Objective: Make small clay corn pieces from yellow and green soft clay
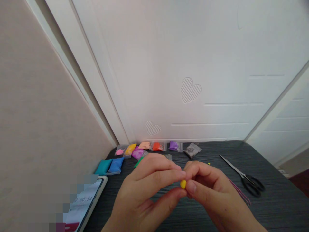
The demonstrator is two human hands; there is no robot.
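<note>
Beyond the grip, a dark ribbed table [277,203] meets a white panel [154,64]. Its edge slants past one pair of scissors [244,176], right of the grip, leaving room there. Two packets, teal [103,167] and blue [116,165], lie left. The left hand [151,190] pinches one yellow ball [183,184]; the right hand [214,190] touches it, its hold unclear.

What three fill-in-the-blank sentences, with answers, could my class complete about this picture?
1. The small, smooth ball between the left hand and the right hand is coloured ____.
2. The metal scissors with black handles lie on the dark, streaked tabletop, nearer the ____ hand.
3. Each of the two striped shapes on the white panel is a ____.

Missing words: yellow; right; heart.
</note>
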